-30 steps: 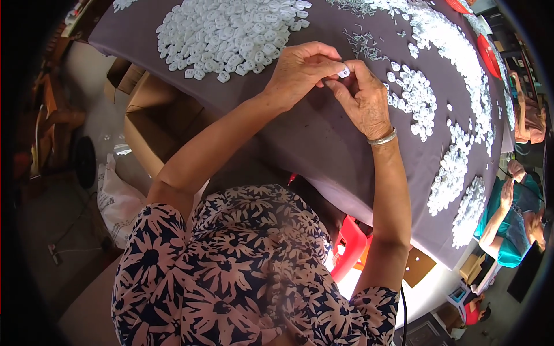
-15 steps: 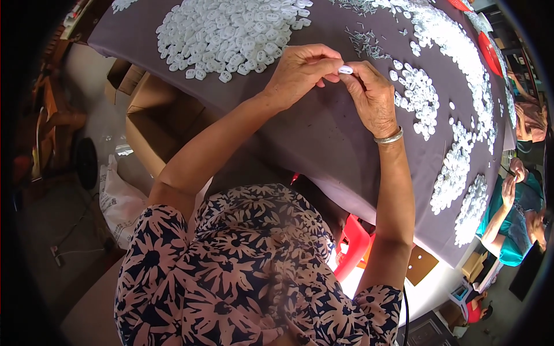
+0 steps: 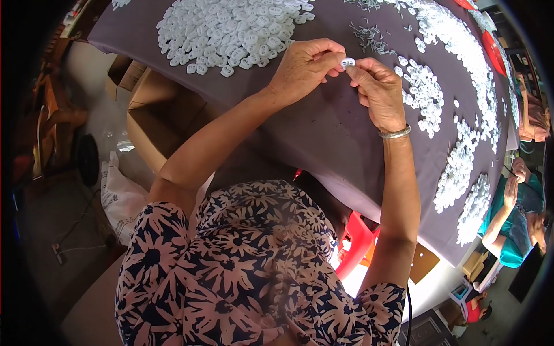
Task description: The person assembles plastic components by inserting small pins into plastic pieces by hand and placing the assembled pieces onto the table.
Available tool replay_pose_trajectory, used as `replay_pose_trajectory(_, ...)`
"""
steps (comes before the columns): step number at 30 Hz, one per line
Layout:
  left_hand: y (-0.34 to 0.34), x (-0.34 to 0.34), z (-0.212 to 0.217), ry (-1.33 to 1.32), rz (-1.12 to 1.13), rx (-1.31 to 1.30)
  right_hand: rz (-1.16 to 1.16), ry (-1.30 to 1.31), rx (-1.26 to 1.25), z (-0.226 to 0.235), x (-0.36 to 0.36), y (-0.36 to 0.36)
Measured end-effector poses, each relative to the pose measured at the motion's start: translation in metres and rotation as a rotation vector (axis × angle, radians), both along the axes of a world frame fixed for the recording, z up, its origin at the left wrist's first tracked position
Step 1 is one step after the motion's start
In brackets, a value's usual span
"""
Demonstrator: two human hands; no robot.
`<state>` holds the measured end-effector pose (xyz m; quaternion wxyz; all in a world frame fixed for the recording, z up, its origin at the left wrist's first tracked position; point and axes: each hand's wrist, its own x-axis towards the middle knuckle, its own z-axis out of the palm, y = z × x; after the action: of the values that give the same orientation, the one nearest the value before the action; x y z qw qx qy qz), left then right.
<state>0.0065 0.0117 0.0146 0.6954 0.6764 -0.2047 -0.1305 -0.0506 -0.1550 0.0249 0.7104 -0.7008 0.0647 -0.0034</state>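
Observation:
Between the fingertips of both hands, above the dark cloth-covered table (image 3: 323,132), is a small white oval plastic piece (image 3: 348,62) with two holes in its face. My left hand (image 3: 306,66) pinches it from the left, thumb and forefinger pressed together. My right hand (image 3: 378,86), below a silver bangle, grips its right side between thumb and forefinger. A large pile of similar white pieces (image 3: 231,34) lies beyond my left hand. Close to the right hand spreads a smaller heap of white pieces (image 3: 425,95). Thin grey metal bits (image 3: 372,39) are scattered behind it.
More white heaps (image 3: 453,179) run along the table's right side, with a red tray (image 3: 492,53) farther back. Open cardboard boxes (image 3: 156,115) and a white sack (image 3: 118,199) stand at the left. A red stool (image 3: 353,245) is below the table edge. A co-worker's hands (image 3: 513,179) are at far right.
The white piece has turned so its two-holed face now shows. My right hand has shifted slightly right, its fingers curled in more. The left hand has risen slightly.

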Motion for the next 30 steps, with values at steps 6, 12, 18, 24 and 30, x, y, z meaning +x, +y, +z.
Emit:
replay_pose_trajectory(6,0.002,0.000,0.003,-0.058,-0.015,0.033,-0.003,-0.031,-0.092,0.001,-0.001,0.002)
replay_pose_trajectory(12,-0.001,0.001,0.000,-0.039,-0.036,-0.121,-0.017,-0.006,-0.015,0.001,0.000,0.000)
replay_pose_trajectory(18,-0.004,-0.003,0.003,0.066,0.017,-0.231,-0.067,-0.123,-0.010,-0.004,0.000,0.008)
replay_pose_trajectory(24,-0.005,-0.008,0.003,0.169,0.093,-0.314,-0.117,-0.175,0.021,-0.006,-0.001,0.019)
replay_pose_trajectory(30,-0.003,-0.001,0.004,0.102,0.091,-0.262,-0.049,-0.132,0.010,-0.002,0.000,0.015)
